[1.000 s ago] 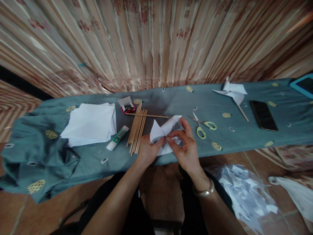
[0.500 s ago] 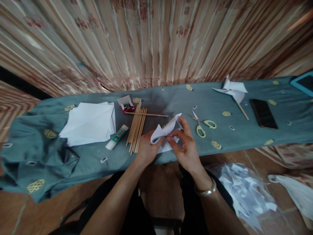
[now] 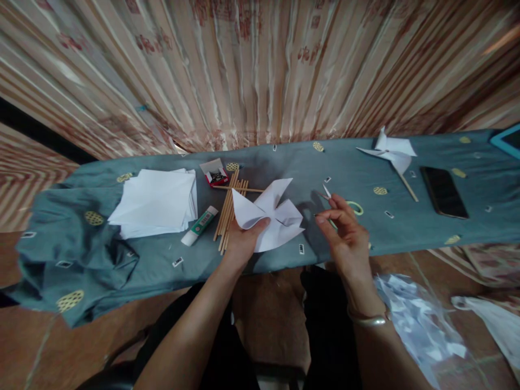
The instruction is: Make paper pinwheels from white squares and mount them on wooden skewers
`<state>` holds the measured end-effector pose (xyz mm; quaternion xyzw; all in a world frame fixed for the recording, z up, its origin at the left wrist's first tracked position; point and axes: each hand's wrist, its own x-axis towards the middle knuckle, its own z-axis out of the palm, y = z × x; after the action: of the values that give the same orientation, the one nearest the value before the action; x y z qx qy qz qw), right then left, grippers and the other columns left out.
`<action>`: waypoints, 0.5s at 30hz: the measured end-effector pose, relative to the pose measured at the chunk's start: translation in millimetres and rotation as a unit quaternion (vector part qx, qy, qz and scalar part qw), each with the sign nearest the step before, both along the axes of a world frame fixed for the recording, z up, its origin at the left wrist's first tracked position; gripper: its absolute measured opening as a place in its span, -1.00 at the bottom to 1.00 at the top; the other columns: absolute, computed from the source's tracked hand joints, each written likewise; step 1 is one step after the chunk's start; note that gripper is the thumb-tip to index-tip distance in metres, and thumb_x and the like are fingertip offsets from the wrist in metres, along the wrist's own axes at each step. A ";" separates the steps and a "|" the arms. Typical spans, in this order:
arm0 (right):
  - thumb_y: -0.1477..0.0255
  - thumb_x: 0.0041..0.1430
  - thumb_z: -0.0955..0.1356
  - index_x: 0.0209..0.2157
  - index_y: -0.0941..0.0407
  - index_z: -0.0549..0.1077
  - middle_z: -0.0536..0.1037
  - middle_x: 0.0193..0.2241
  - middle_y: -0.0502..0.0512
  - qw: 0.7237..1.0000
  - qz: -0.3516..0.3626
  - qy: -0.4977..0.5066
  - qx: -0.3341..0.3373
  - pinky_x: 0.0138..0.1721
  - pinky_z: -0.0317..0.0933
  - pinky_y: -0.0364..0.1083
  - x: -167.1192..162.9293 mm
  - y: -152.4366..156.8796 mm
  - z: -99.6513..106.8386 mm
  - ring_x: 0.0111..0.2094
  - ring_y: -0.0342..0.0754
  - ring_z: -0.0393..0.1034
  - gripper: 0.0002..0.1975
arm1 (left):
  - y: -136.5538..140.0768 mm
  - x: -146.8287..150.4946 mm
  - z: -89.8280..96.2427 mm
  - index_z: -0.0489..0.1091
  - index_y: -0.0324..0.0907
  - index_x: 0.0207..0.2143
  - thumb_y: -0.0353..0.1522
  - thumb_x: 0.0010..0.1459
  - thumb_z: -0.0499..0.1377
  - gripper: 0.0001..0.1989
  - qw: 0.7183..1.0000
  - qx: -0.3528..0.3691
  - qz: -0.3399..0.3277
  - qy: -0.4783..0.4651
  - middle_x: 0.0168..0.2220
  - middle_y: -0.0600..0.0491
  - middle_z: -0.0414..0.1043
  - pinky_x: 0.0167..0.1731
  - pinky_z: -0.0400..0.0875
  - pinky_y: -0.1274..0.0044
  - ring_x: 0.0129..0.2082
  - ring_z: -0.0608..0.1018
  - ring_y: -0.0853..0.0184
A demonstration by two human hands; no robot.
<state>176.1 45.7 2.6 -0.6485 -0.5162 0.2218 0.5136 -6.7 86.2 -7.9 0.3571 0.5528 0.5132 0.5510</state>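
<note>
My left hand grips a white paper pinwheel by its lower left side. The thumb presses near the centre, where the curled blades meet. To the right of it and apart from the paper is my right hand, with thumb and forefinger pinched on a small dark pin; only its tip shows. Beneath and behind that hand lie scissors with light green handles, partly hidden. Wooden sticks lie in a bundle beside my left hand, with one stick across them partly covered by the pinwheel.
A stack of white paper, a glue stick and an open red box of small metal pieces are on the left. Rightward lie another pinwheel on a stick and a phone. A bag of paper scraps is on the floor.
My right hand has let go of the pinwheel and moved right, over the scissors. The pinwheel, still in my left hand, has turned flatter so its blades show. The view has shifted slightly.
</note>
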 end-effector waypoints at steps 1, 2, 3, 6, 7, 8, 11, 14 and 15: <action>0.31 0.09 0.37 -0.40 0.09 0.47 0.35 0.12 0.18 0.999 -0.017 -0.041 -0.005 0.17 0.04 0.23 5.3 0.8 -3.0 0.13 0.13 0.26 -0.86 | 0.5 0.2 -0.7 0.48 -0.26 -0.28 -0.34 -0.26 0.38 -0.60 0.999 0.000 0.007 -0.031 -0.27 -0.05 0.58 -0.19 0.47 0.39 -0.24 0.58 0.17; 0.31 0.08 0.36 -0.42 0.09 0.47 0.37 0.10 0.19 0.996 -0.027 -0.082 -0.009 0.16 0.06 0.24 9.7 1.4 -6.6 0.11 0.14 0.27 -0.86 | 1.1 0.4 -0.9 0.47 -0.27 -0.26 -0.34 -0.27 0.39 -0.57 0.998 -0.003 0.011 -0.059 -0.26 -0.06 0.58 -0.18 0.46 0.38 -0.23 0.58 0.17; 0.31 0.07 0.36 -0.43 0.09 0.47 0.39 0.08 0.19 0.992 -0.030 -0.121 -0.013 0.15 0.07 0.24 13.2 1.9 -10.7 0.10 0.14 0.27 -0.86 | 1.7 0.5 -0.6 0.47 -0.28 -0.25 -0.34 -0.29 0.40 -0.55 0.996 -0.007 0.015 -0.083 -0.25 -0.07 0.57 -0.18 0.46 0.38 -0.23 0.58 0.16; 0.34 0.08 0.33 -0.44 0.08 0.47 0.40 0.07 0.20 0.978 -0.010 -0.209 -0.026 0.12 0.12 0.23 18.0 2.4 -23.1 0.10 0.16 0.27 -0.87 | 3.3 1.2 2.4 0.46 -0.29 -0.23 -0.36 -0.33 0.41 -0.50 0.991 -0.026 0.024 -0.130 -0.25 -0.08 0.57 -0.18 0.46 0.37 -0.25 0.59 0.16; 0.35 0.08 0.32 -0.45 0.09 0.48 0.41 0.07 0.21 0.973 0.002 -0.228 -0.034 0.11 0.13 0.23 18.0 2.3 -26.0 0.10 0.17 0.28 -0.87 | 3.6 1.5 3.6 0.47 -0.29 -0.23 -0.36 -0.33 0.42 -0.49 0.989 -0.031 0.024 -0.141 -0.25 -0.08 0.57 -0.17 0.46 0.37 -0.26 0.59 0.17; 0.36 0.09 0.32 -0.44 0.09 0.49 0.42 0.06 0.23 0.969 0.013 -0.242 -0.040 0.10 0.14 0.23 17.2 2.1 -27.6 0.09 0.18 0.29 -0.86 | 3.7 1.8 4.6 0.47 -0.29 -0.23 -0.37 -0.34 0.42 -0.49 0.988 -0.033 0.022 -0.152 -0.25 -0.07 0.58 -0.17 0.45 0.36 -0.26 0.59 0.17; 0.36 0.10 0.32 -0.37 0.10 0.51 0.45 0.02 0.23 0.972 0.015 -0.234 -0.035 0.09 0.16 0.24 12.3 0.3 -22.9 0.07 0.18 0.31 -0.85 | 3.2 2.8 5.9 0.47 -0.29 -0.24 -0.38 -0.35 0.42 -0.50 0.984 -0.036 0.017 -0.171 -0.24 -0.07 0.57 -0.16 0.45 0.36 -0.25 0.59 0.18; 0.35 0.14 0.33 -0.26 0.07 0.51 0.46 0.01 0.16 0.989 0.013 -0.148 0.007 0.12 0.15 0.21 4.9 -3.6 -7.7 0.07 0.11 0.32 -0.83 | 1.8 3.9 5.1 0.47 -0.29 -0.22 -0.38 -0.35 0.42 -0.47 0.984 -0.052 0.020 -0.168 -0.23 -0.08 0.57 -0.15 0.45 0.35 -0.24 0.58 0.17; 0.36 0.14 0.34 -0.23 0.06 0.51 0.43 0.04 0.13 0.993 0.021 -0.117 0.020 0.14 0.13 0.20 2.1 -5.3 -2.5 0.10 0.09 0.30 -0.83 | 1.1 4.5 4.8 0.46 -0.29 -0.21 -0.38 -0.36 0.42 -0.46 0.984 -0.058 0.018 -0.168 -0.22 -0.08 0.57 -0.14 0.44 0.34 -0.23 0.58 0.16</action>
<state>178.2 40.3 0.1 -0.6483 -0.5911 0.1446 0.4575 -2.2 87.2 -3.1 0.2231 0.4879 0.5424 0.6465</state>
